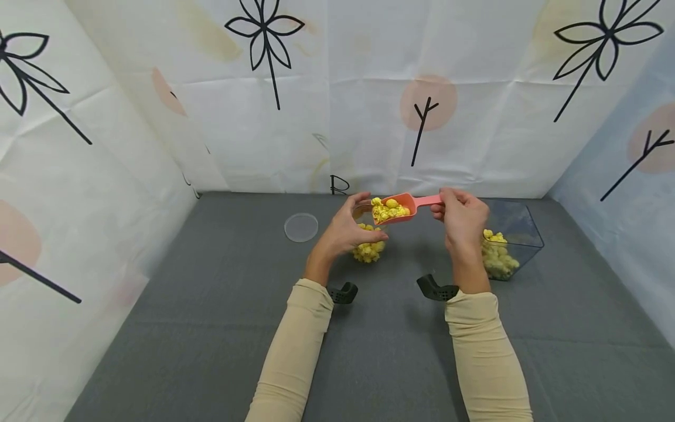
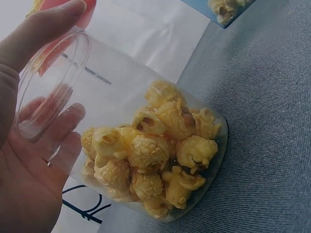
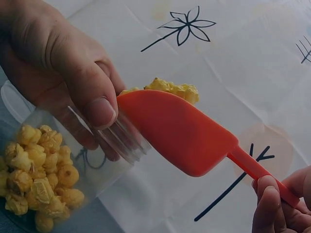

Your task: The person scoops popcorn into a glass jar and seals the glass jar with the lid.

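Observation:
A clear plastic jar (image 2: 160,141), partly filled with yellow popcorn (image 2: 148,153), stands on the grey table. My left hand (image 1: 345,228) holds it near the rim, thumb on one side and fingers on the other. Between thumb and fingers my right hand (image 1: 463,220) pinches the handle of a coral-red scoop (image 3: 180,131). Popcorn (image 1: 390,210) fills the scoop, whose front lip is over the jar's mouth, close to the left thumb. Part of the jar is hidden in the head view by the left hand and the scoop.
Right of the right hand sits a clear rectangular bin (image 1: 519,225) with more popcorn (image 1: 498,258) in it. A round clear lid (image 1: 301,227) lies flat on the table (image 1: 221,293) to the left. Patterned white cloth (image 1: 369,129) walls the back and sides.

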`<state>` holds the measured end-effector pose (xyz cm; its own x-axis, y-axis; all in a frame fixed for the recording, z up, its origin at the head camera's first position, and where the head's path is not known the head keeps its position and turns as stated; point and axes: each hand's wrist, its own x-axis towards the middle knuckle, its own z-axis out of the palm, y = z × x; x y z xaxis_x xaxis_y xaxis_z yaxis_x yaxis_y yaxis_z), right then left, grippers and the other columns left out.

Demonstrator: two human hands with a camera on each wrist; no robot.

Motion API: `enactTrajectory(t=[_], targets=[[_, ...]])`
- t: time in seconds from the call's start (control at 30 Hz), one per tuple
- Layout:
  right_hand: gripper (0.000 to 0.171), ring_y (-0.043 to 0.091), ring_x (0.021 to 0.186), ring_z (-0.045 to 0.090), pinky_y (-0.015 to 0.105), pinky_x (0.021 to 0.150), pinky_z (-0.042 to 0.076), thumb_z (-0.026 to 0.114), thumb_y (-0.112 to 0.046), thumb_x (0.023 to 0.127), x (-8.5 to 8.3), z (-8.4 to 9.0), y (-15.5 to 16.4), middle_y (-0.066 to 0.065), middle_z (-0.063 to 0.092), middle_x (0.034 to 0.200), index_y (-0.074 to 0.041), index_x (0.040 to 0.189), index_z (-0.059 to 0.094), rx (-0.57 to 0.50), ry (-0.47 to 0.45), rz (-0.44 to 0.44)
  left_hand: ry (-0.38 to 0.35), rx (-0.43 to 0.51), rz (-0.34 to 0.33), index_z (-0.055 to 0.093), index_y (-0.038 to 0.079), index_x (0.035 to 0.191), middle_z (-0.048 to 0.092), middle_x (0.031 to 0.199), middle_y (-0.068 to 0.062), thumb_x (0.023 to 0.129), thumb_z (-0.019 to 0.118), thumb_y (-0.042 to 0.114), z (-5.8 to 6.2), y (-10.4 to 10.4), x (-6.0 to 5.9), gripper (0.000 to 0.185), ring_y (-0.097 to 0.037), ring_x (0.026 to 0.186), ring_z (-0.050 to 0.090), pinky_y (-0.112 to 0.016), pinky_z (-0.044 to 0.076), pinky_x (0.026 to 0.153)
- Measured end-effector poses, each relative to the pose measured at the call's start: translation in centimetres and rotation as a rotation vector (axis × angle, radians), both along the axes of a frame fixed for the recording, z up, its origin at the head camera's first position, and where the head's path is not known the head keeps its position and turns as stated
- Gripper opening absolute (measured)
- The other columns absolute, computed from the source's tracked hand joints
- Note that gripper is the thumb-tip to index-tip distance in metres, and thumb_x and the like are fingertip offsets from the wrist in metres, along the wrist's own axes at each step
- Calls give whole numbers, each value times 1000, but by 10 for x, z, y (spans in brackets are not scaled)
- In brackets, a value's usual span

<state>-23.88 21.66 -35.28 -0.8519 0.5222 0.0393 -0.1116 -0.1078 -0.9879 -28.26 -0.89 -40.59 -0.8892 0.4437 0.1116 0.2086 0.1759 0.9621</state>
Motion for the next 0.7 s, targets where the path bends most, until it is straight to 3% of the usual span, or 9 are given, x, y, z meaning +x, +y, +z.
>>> enactTrajectory(t=[0.33,0.5,0.7], targets=[[36,4,55,65,15,57,55,69,-18,98,4,8,-2,1,70,76,7,122,69,60,79,6,-19,3,1,30,23,158,50,149,3,78,91,26,0,0,-1,101,-21,144,46,-45,52,105],[35,3,56,65,14,58,55,69,-20,98,9,16,-5,-1,69,79,7,120,69,150,109,1,-12,17,10,30,22,158,52,147,7,78,91,25,0,0,-1,101,-19,145,45,-48,48,111],[34,-1,59,64,13,60,54,66,-26,100,17,19,-9,-7,68,77,1,118,72,332,134,-38,5,12,8,30,21,158,54,147,8,78,91,24,-3,2,-2,101,-17,145,45,-47,45,114]])
